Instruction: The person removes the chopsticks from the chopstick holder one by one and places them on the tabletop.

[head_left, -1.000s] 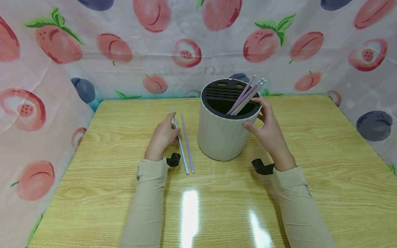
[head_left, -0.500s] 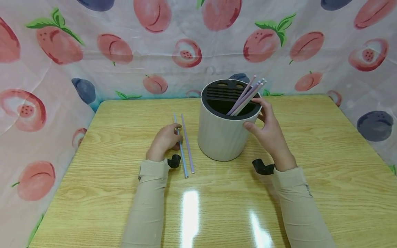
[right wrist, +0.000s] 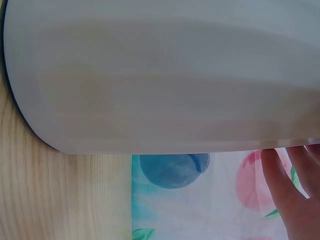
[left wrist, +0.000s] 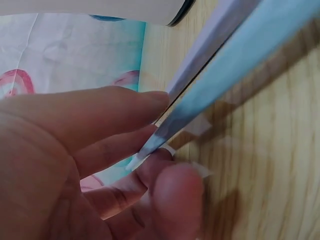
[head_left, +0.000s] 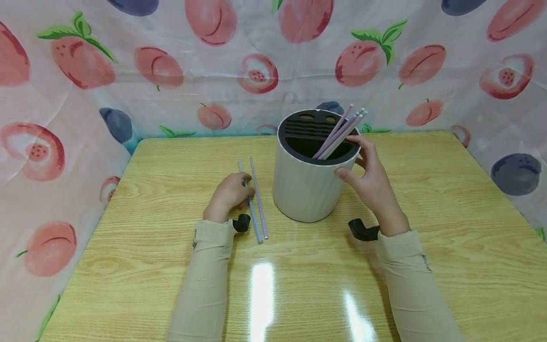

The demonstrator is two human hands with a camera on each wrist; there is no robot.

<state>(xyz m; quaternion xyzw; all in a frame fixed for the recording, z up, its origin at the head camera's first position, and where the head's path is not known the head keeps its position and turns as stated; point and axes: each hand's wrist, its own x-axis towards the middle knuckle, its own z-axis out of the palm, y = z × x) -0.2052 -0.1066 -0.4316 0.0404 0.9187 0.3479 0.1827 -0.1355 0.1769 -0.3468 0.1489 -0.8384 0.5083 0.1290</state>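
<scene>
Left of the cylinder, a light blue chopstick (head_left: 255, 221) and a purple chopstick (head_left: 259, 202) lie side by side, nearly parallel. My left hand (head_left: 231, 192) is over the blue one, thumb and fingers bent around its middle; in the left wrist view this blue chopstick (left wrist: 200, 95) runs between thumb and fingertips. A white ribbed utensil holder (head_left: 305, 190) with a black slotted top stands upright. Several pastel chopsticks (head_left: 337, 136) lean to the right in its wide opening. My right hand (head_left: 372, 183) grips the holder's right rim, thumb in front, fingers behind.
A wood-grain table (head_left: 128, 266) carries everything, with bright light reflections near its front. Peach-printed cloth (head_left: 256, 57) hangs behind and along both sides. Small black mounts sit at both wrists.
My left hand has drawn nearer and slightly right, its fingers more bent. The blue chopstick has slid toward me, its far end lower. The right hand and holder stay in place.
</scene>
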